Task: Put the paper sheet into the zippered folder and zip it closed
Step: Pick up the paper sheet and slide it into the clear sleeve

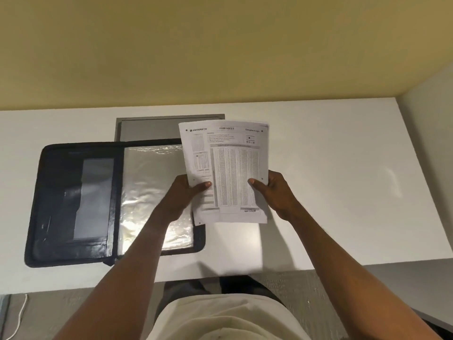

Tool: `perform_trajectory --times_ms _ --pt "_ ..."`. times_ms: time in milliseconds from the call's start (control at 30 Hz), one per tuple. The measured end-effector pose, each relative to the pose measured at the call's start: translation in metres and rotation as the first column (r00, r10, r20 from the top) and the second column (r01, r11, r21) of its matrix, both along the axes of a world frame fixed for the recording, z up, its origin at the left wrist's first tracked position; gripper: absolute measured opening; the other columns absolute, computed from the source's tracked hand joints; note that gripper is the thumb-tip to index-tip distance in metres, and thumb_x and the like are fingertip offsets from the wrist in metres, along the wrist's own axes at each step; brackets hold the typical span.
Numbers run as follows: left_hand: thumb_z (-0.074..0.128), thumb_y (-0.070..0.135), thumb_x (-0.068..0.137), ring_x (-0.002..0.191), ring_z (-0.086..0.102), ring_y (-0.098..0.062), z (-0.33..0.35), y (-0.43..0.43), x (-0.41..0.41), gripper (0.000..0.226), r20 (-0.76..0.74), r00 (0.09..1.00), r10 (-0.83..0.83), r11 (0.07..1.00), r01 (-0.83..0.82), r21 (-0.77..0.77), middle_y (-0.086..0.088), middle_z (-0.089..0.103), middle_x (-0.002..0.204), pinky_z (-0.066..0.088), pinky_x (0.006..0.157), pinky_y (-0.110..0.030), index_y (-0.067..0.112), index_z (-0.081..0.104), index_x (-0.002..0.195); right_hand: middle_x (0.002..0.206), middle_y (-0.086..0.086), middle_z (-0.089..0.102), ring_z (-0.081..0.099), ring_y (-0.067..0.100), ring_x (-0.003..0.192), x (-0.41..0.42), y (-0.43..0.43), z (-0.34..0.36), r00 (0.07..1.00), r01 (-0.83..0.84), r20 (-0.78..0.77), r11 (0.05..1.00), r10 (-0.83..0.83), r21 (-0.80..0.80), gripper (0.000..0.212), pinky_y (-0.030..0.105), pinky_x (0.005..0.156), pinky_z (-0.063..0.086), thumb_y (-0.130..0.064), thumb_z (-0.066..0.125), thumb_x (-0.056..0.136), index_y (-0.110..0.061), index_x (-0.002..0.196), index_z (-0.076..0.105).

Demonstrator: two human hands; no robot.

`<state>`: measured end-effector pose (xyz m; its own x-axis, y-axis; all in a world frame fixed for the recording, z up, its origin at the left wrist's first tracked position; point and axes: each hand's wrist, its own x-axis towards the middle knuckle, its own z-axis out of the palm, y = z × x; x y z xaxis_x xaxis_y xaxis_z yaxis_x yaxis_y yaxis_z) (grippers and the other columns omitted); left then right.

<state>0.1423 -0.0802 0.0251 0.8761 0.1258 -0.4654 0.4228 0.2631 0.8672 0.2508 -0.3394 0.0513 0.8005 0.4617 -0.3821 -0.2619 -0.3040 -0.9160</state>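
— Hands, item one: left hand [188, 192] and right hand [274, 190], both closed in a pinch on the paper sheet [228, 173], thumbs on the printed face, fingers behind. Location of the sheet?

— Held up off the counter [331, 168], its left edge overlapping the right side of the zippered folder [73, 204]. Folder entry: lying open and flat, dark cover with a pocket on the left, glossy clear sleeve [152, 192] on the right.

— Handling notes for the sheet?

— Light and limp by the look of it; it may be more than one leaf, I cannot tell. Grip sits at the two side edges, lower half, which keeps it flat; a one-handed hold would likely let it droop or crease. The sleeve looks slick and flimsy, so its mouth may need lifting open.

— Edges and room?

— Counter bare to the right of the sheet, well clear. A grey recessed panel [152, 128] lies behind the folder, touching or just under its far edge. Folder's near-left corner is close to the counter's front edge; the zip runs round the rim, slider not identifiable
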Motion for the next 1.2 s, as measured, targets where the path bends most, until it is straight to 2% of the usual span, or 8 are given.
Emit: perform_trajectory --times_ms 133,267,400,533,600,800,933,1200 --pt "0.078 0.022 0.090 0.107 0.075 -0.033 -0.001 0.067 -0.013 0.027 -0.075 0.995 0.064 0.998 -0.062 0.031 -0.011 0.077 0.117 0.063 0.083 -0.036 0.016 0.076 0.116 0.123 0.000 0.076 0.072 0.019 0.113 -0.007 0.042 -0.001 0.999 -0.002 -0.034 1.000 0.002 -0.007 0.030 0.039 0.099 0.057 -0.016 0.067 0.100 -0.011 0.129 0.070" --pt "0.078 0.012 0.088 0.101 0.076 -0.029 -0.006 0.135 -0.013 0.020 -0.104 0.978 0.182 0.940 -0.142 0.310 -0.008 0.080 0.106 0.063 0.088 -0.047 0.022 0.078 0.106 0.127 0.004 0.074 0.072 0.020 0.115 -0.015 0.078 -0.004 0.995 0.011 -0.095 1.000 -0.013 -0.021 0.033 0.044 0.104 0.056 -0.013 0.066 0.099 -0.009 0.133 0.067" --pt "0.081 0.015 0.087 0.128 0.061 -0.029 -0.016 0.203 -0.003 0.056 -0.145 0.983 0.113 0.600 0.049 0.799 -0.012 0.066 0.138 0.047 0.112 -0.045 0.010 0.061 0.139 0.127 0.002 0.074 0.072 0.020 0.114 -0.023 0.103 -0.009 0.989 0.035 -0.140 0.998 -0.041 -0.046 0.035 0.045 0.104 0.055 -0.013 0.067 0.099 -0.010 0.133 0.067" --pt "0.090 0.031 0.076 0.152 0.029 -0.034 -0.031 0.254 0.010 0.101 -0.385 0.913 -0.134 0.294 0.407 0.864 -0.013 0.036 0.163 0.021 0.126 -0.054 0.012 0.035 0.158 0.122 0.005 0.076 0.074 0.025 0.112 -0.029 0.116 -0.013 0.981 0.084 -0.169 0.995 -0.092 -0.052 0.030 0.046 0.102 0.056 -0.015 0.068 0.099 -0.009 0.128 0.070" --pt "0.092 0.039 0.072 0.155 0.022 -0.034 -0.040 0.269 0.014 0.112 -0.438 0.876 -0.201 0.193 0.474 0.859 -0.014 0.030 0.165 0.012 0.125 -0.060 0.014 0.027 0.161 0.120 0.007 0.077 0.074 0.028 0.110 -0.032 0.119 -0.014 0.980 0.087 -0.172 0.994 -0.097 -0.063 0.028 0.047 0.099 0.057 -0.017 0.067 0.099 -0.009 0.126 0.070" --pt "0.089 0.052 0.070 0.152 0.027 -0.033 -0.061 0.285 0.012 0.113 -0.440 0.852 -0.285 0.136 0.490 0.861 -0.011 0.032 0.162 0.007 0.125 -0.062 0.020 0.030 0.161 0.095 -0.001 0.080 0.076 0.017 0.085 -0.037 0.116 -0.012 0.982 0.133 -0.120 0.983 -0.149 -0.128 0.015 0.027 0.071 0.058 -0.022 0.068 0.099 -0.013 0.109 0.074" --pt "0.088 0.055 0.069 0.151 0.028 -0.031 -0.066 0.283 0.007 0.110 -0.406 0.870 -0.279 0.108 0.449 0.887 -0.010 0.036 0.159 0.009 0.126 -0.059 0.019 0.036 0.159 0.111 0.015 0.078 0.075 0.033 0.101 -0.037 0.112 -0.013 0.976 0.169 -0.115 0.977 -0.184 -0.128 0.023 0.050 0.088 0.060 -0.021 0.067 0.099 -0.008 0.117 0.072" --pt "0.086 0.060 0.069 0.153 0.024 -0.031 -0.069 0.251 -0.014 0.111 -0.398 0.877 -0.268 0.122 0.441 0.889 -0.008 0.035 0.159 0.008 0.128 -0.057 0.021 0.036 0.159 0.115 0.009 0.078 0.076 0.029 0.102 -0.042 0.120 -0.011 0.974 0.181 -0.120 0.978 -0.193 -0.099 0.024 0.028 0.078 0.062 -0.016 0.065 0.101 -0.006 0.122 0.071"
